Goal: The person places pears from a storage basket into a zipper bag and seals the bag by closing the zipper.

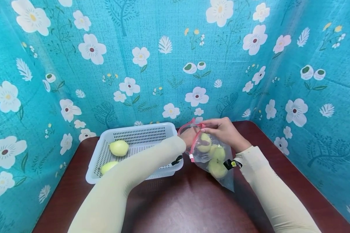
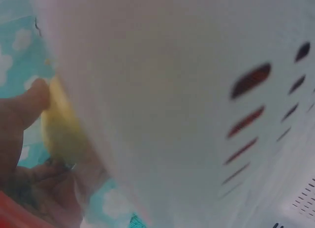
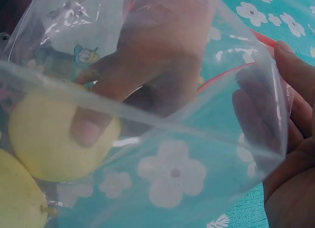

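A clear zip bag point(image 1: 229, 183) with a red top edge stands right of the basket, several pale yellow-green pears showing through its film. My left hand point(image 1: 189, 136) reaches in through the bag's mouth, partly hidden by the film. Its fingers hold a pear point(image 3: 61, 134), with the thumb pressed on its side; the left wrist view also shows this pear point(image 2: 61, 124) between thumb and fingers. With thumb and fingertips, my right hand point(image 1: 225, 131) pinches the red edge at the far right of the mouth. Another pear point(image 3: 19, 193) with a short stem lies lower in the bag.
A white slotted basket point(image 1: 140, 128) sits on the dark red-brown table point(image 1: 175, 207), left of the bag. Inside it are a pear point(image 1: 119, 148) and a second pear point(image 1: 108, 167) partly behind my left sleeve. A blue flowered cloth point(image 1: 163, 84) hangs around the table.
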Demonstrator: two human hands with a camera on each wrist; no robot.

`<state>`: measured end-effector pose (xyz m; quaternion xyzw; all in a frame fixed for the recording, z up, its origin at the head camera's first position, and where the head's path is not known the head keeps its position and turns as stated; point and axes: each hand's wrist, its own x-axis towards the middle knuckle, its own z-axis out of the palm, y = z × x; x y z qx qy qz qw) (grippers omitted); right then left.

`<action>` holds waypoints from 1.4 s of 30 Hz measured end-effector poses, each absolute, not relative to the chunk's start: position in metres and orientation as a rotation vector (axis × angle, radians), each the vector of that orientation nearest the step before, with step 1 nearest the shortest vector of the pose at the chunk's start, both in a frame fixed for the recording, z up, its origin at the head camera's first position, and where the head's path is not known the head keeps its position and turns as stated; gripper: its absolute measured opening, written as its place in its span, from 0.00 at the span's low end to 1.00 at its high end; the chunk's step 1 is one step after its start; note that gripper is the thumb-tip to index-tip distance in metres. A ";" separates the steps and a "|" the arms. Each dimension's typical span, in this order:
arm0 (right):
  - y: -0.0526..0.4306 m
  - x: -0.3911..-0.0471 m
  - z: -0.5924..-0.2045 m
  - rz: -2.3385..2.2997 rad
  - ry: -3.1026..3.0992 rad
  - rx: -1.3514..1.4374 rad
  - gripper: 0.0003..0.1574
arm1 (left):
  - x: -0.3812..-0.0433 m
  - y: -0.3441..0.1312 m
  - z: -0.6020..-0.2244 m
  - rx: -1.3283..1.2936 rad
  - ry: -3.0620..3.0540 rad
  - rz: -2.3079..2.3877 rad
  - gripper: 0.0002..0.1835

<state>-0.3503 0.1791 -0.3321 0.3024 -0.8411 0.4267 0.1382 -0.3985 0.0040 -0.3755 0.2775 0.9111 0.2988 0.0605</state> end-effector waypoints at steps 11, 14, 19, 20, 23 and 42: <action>0.177 -0.351 -0.334 1.201 -2.463 0.829 0.18 | -0.406 0.003 -0.386 0.776 2.789 0.761 0.32; 0.177 -0.350 -0.334 1.193 -2.468 0.820 0.17 | -0.405 0.002 -0.387 0.771 2.799 0.691 0.32; 0.176 -0.350 -0.334 1.212 -2.466 0.815 0.18 | -0.401 -0.001 -0.382 0.656 2.775 0.665 0.28; 0.176 -0.351 -0.334 1.220 -2.465 0.817 0.18 | -0.400 -0.002 -0.381 0.645 2.773 0.651 0.27; 0.176 -0.351 -0.334 1.234 -2.466 0.817 0.18 | -0.401 -0.004 -0.379 0.686 2.783 0.580 0.27; 0.176 -0.352 -0.331 1.232 -2.499 0.766 0.20 | -0.410 -0.031 -0.360 1.017 2.578 0.480 0.18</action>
